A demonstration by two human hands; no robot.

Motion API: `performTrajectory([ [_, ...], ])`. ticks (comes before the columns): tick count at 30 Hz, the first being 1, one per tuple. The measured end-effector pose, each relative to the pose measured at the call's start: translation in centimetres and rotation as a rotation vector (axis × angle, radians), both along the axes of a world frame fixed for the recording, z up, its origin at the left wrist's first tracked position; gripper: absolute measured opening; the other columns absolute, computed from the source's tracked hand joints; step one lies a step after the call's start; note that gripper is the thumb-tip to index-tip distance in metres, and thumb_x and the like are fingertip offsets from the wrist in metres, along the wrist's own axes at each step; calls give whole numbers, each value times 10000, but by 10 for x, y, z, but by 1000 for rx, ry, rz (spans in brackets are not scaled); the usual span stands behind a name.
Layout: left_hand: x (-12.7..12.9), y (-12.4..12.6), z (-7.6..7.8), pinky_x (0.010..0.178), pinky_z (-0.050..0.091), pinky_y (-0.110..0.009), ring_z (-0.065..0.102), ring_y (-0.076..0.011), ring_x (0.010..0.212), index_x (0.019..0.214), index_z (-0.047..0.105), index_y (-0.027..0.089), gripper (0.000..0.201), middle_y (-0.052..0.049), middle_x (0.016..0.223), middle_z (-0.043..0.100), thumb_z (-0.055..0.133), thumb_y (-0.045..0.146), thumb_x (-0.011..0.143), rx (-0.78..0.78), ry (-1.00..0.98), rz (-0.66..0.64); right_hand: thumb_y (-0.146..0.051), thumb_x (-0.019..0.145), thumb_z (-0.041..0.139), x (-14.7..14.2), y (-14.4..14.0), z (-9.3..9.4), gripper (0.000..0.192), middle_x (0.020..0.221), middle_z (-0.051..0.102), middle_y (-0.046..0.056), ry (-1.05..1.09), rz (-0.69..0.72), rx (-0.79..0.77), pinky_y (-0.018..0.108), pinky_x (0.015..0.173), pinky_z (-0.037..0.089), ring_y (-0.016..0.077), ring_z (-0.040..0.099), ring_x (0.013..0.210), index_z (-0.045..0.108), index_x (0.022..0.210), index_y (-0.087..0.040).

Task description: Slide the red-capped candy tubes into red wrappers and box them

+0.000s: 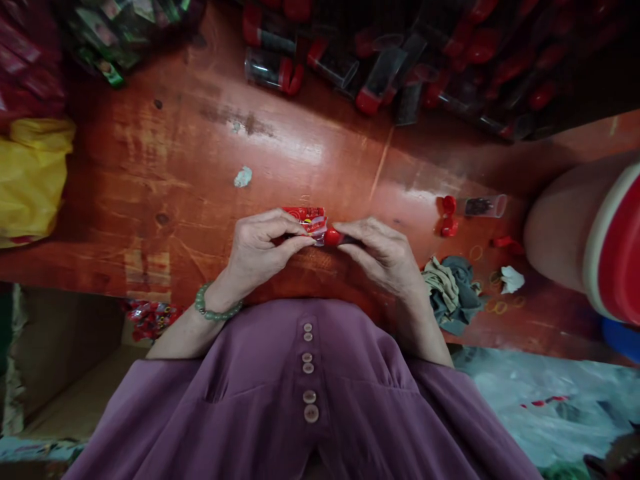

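At the far left, a yellow bag [35,180] sits on the table [200,147], seemingly pushed aside to leave working room. Below the table's edge, a cardboard box [55,360] stands beside red packets [150,312], probably for an easy reach. The left hand [265,241] pinches a red packet [304,213] between thumb and fingertips, likely to steady it near its right end. The right hand [384,253] grips a small red-capped tube [332,236] by its dark body, perhaps so that the red end stays uncovered and can face the packet. Both hands work close to the body, which suits small pieces. Farther right, a cloth [453,290] lies bunched beside the right forearm, and an open red cap [449,217] rests next to a clear tube [485,205], apparently as spare parts within reach.

As for the grip, both hands are narrow and closed on their pieces. The packet extends up and left above the left fingertips, its right end at their tips. The tube's red end protrudes leftward from the right fingertips, just beside that end; whether the two touch is hard to tell, since they are small and partly covered.
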State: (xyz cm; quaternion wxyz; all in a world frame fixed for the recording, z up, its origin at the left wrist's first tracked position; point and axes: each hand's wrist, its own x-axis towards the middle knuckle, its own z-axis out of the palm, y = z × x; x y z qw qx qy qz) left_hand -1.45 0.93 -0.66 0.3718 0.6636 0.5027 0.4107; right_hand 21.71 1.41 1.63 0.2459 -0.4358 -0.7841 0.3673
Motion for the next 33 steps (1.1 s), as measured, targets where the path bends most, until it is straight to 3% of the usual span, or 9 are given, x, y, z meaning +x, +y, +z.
performTrajectory([
  [5,-2,1,4,699,569,-261,685,-119,700,779,759,182,119,-4,767,753,777,295,809,-4,-51,-21,-256,944,633,5,7,8,328,1088,756,27,80,37,-41,325,832,585,162,698,924,667,1268,-297],
  [11,-5,-1,3,674,561,-263,667,-120,672,759,762,194,152,-3,734,737,796,339,790,-20,-64,-5,-290,901,695,8,10,27,315,1030,758,18,168,-147,-16,346,788,588,180,696,882,703,1213,-336],
  [17,-1,-5,1,687,558,-244,685,-114,702,784,757,191,90,1,771,752,817,257,770,7,-156,-40,-209,926,655,-4,6,24,389,1057,743,25,166,-8,61,321,844,583,163,695,942,647,1300,-314],
  [23,-1,-5,-3,666,539,-215,682,-102,687,794,768,189,67,-12,771,758,820,217,762,6,-200,-75,-253,969,590,-4,3,24,295,1024,718,63,-2,75,18,302,828,562,167,683,913,676,1250,-228],
  [33,-1,-12,3,640,509,-221,653,-114,639,741,775,191,55,-7,717,747,778,241,763,-384,-198,-110,-206,952,597,-1,10,21,396,1133,728,82,-24,340,-244,314,847,554,179,694,976,599,1347,-234],
])
